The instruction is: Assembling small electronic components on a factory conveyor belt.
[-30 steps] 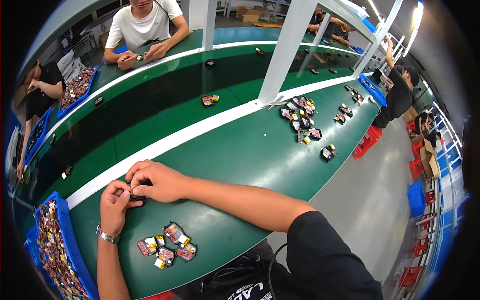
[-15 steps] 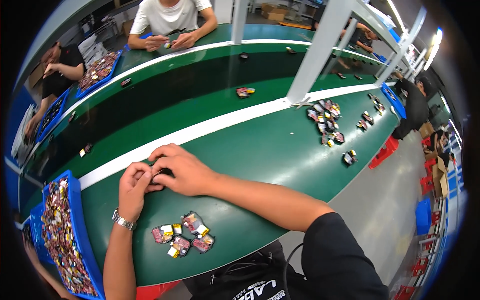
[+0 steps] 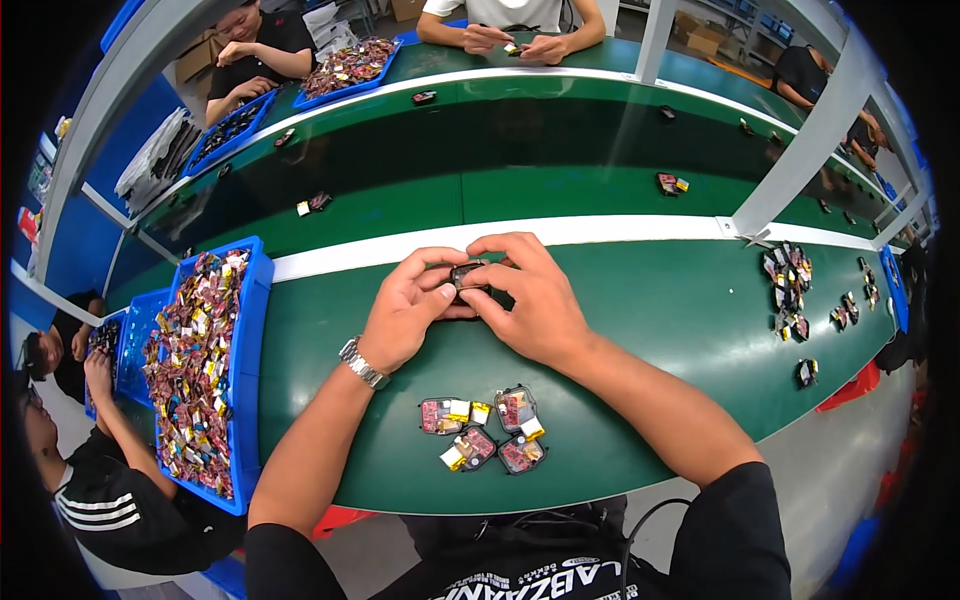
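Both hands meet over the green worktop (image 3: 640, 330), and their grip closes on one small dark part (image 3: 467, 275) held between them. Left hand (image 3: 408, 312) pinches it from the left, thumb laid along its near edge, fingers curled over the top. Right hand (image 3: 533, 300) clamps it from the right, fingertips (image 3: 492, 247) arched above it and the thumb tucked underneath. Only the dark top face of the part shows; the rest is hidden by the fingers, so its shape cannot be told fully. It sits just above the worktop, near the white stripe (image 3: 600, 231) that runs along the belt.

A metal wristwatch (image 3: 362, 363) circles the left wrist. Nearer the body, a cluster of small parts (image 3: 484, 432) with red, yellow and white faces lies flat on the worktop, apart from the hands, between the two forearms.

At the left edge of the worktop stands a blue bin (image 3: 247, 380), heaped with the same sort of mixed parts. Far to the right, another scatter of parts (image 3: 787, 290) lies on the green surface, well apart from the hands. A grey upright post (image 3: 810, 150) rises beside the stripe.

Across the belt, a person in a white shirt (image 3: 510, 12) handles something small with both hands, and another person in dark clothes (image 3: 255, 45) sits by a second blue tray (image 3: 345, 75) of parts.
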Demonstrator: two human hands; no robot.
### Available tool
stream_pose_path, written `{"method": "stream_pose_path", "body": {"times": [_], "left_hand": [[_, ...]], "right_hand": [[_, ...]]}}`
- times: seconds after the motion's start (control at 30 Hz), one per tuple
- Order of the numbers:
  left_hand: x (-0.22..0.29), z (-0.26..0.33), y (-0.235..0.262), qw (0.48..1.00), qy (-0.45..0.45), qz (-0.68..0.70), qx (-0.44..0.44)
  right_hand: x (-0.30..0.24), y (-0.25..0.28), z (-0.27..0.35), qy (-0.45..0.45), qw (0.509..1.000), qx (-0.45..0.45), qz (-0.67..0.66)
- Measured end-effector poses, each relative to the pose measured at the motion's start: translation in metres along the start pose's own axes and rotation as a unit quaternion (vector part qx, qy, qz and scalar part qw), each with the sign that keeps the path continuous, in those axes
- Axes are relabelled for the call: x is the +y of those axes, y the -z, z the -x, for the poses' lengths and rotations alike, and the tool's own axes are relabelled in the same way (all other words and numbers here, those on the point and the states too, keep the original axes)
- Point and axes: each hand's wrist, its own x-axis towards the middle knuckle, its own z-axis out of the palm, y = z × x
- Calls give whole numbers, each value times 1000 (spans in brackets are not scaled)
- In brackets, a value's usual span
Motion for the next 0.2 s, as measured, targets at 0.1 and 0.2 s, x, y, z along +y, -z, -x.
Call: {"method": "stream_pose_path", "body": {"times": [0.1, 0.2], "left_hand": [[-3, -1, 3, 1000, -6, 6, -14], [-2, -2, 5, 999, -8, 26, -25]], "right_hand": [[-1, -1, -1, 9, 1000, 0, 2], [-3, 0, -1, -8, 1000, -1, -12]]}}
